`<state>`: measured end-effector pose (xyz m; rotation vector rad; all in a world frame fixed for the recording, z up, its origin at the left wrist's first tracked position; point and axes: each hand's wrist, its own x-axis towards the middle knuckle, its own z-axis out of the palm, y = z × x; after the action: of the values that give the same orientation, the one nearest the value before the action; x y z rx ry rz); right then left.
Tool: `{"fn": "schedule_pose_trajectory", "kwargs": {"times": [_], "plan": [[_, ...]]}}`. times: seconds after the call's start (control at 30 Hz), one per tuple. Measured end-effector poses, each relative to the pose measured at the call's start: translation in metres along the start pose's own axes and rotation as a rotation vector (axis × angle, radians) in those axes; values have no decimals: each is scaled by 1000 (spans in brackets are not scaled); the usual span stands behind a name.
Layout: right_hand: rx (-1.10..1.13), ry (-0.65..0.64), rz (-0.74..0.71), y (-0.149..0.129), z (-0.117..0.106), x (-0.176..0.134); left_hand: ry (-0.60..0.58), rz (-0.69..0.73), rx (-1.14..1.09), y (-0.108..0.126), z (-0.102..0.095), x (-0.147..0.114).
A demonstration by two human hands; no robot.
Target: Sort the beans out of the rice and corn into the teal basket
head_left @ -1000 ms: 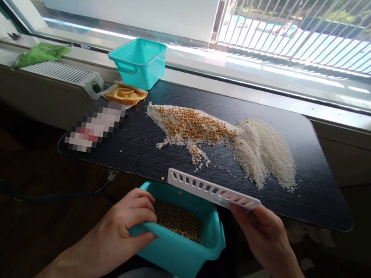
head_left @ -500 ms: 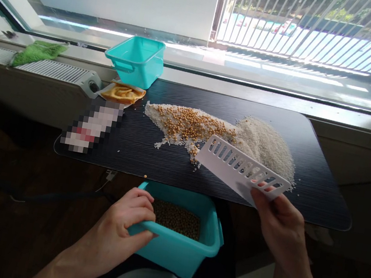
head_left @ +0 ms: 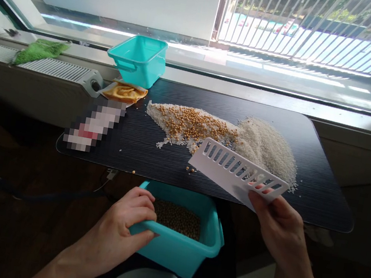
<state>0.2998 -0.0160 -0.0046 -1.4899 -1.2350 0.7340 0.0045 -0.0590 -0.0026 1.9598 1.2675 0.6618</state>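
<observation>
My left hand point(head_left: 133, 223) is closed on the near left rim of a turquoise plastic bin point(head_left: 179, 257). Brownish round beans point(head_left: 178, 219) lie inside the bin, which sits below the table's front edge. In my right hand point(head_left: 274, 222) is a white slotted plastic panel point(head_left: 222, 172), tilted over the front of the dark table point(head_left: 152, 162). Beyond the panel spreads a heap of white rice-like grains point(head_left: 267, 144). Yellow-brown beans point(head_left: 188, 123) cover the heap's left part. A few loose beans point(head_left: 192, 170) lie by the panel's left end.
Another turquoise bin point(head_left: 138, 59) stands at the table's back left corner. In front of it are a yellow cloth-like item point(head_left: 125, 92) and a blurred-out item point(head_left: 94, 125). A green cloth point(head_left: 43, 51) hangs over the radiator point(head_left: 64, 70). One bean point(head_left: 133, 172) lies at the front edge.
The panel has moved slightly left and toward me, and a few beans now lie loose by its left end. The bean at the table's edge has rolled left. My left hand keeps its grip.
</observation>
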Motion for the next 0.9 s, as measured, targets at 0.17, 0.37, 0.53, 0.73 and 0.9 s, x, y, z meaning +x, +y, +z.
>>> {"fn": "schedule_pose_trajectory", "kwargs": {"times": [0.17,0.37,0.53,0.73,0.9], "plan": [[-14,-7,-11,-2,-2,-4,17,-6,4,0,1,0],[-15,-151,-53,-2,4,-12,13,2,-9,1,-1,1],[-10,-247,-61,2,8,-17,15,4,-5,1,-1,2],[-15,-403,-26,-6,14,-18,65,-21,-4,-9,-9,-6],[73,-381,-89,-18,60,-15,123,-35,55,-28,-27,-23]]}}
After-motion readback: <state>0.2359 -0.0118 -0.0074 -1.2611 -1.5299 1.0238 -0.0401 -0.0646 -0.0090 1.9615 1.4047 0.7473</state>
